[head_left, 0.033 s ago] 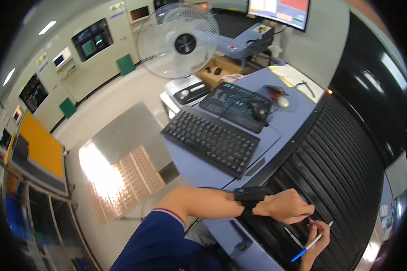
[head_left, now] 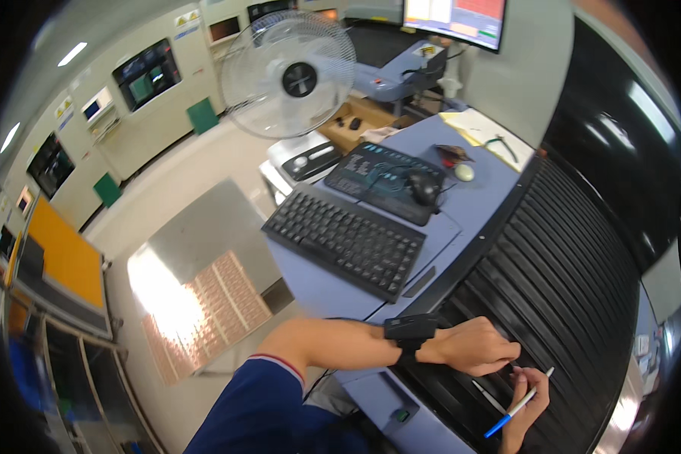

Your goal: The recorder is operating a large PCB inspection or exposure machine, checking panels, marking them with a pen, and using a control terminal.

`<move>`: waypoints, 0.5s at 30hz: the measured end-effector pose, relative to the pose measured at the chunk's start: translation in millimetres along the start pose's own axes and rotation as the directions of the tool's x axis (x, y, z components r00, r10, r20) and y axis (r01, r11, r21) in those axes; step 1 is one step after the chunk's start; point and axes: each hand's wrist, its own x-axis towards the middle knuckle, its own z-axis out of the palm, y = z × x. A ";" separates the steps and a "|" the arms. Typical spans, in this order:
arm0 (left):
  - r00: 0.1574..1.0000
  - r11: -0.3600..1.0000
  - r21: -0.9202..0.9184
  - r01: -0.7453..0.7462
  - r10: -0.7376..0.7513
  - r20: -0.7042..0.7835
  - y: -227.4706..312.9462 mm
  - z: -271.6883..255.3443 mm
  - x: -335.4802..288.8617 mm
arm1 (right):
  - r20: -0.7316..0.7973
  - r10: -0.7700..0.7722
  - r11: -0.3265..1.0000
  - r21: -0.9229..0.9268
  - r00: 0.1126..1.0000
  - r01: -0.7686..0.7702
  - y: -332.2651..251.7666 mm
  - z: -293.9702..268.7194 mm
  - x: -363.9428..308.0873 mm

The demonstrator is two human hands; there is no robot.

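Note:
Over a black ribbed surface, my left hand [head_left: 478,346] is curled closed, its fingertips beside those of the other hand. Anything pinched between its fingers is hidden. A black band with a box-shaped device [head_left: 410,328] is strapped round the left wrist. My right hand [head_left: 533,401] holds a slim white pen [head_left: 523,403] with a blue end, slanted across the fingers with the blue end toward me. Its thumb and fingertips come close to my left fingers; whether they touch I cannot tell. A thin white stick-like thing [head_left: 489,395] shows just left of the right hand.
The black ribbed surface [head_left: 575,272] runs beside a blue-grey desk [head_left: 310,276]. On the desk are a black keyboard [head_left: 344,240], a mouse [head_left: 424,187] on a dark pad, and pliers [head_left: 505,146] on papers. A fan [head_left: 299,79] stands behind. Copper-coloured panels [head_left: 219,303] lie left on a metal table.

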 end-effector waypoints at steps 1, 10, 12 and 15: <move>1.000 1.000 -0.006 0.005 -0.005 0.006 -1.0 0.1 -0.3 | 0.021 0.001 1.000 0.001 1.000 -0.001 -3.5 1.0 0.5; 0.997 0.999 0.031 -0.017 0.014 0.074 0.1 -10.2 9.2 | -0.037 -0.034 0.999 0.006 0.999 0.034 -13.2 3.6 7.3; 0.998 1.000 0.024 0.004 -0.005 0.055 2.8 -6.7 8.8 | -0.008 -0.056 0.998 0.012 0.998 0.056 -15.9 5.1 8.9; 1.000 1.000 0.023 0.011 -0.011 0.025 13.1 -4.3 10.3 | -0.019 -0.084 0.996 -0.008 0.996 0.084 -12.2 4.1 8.9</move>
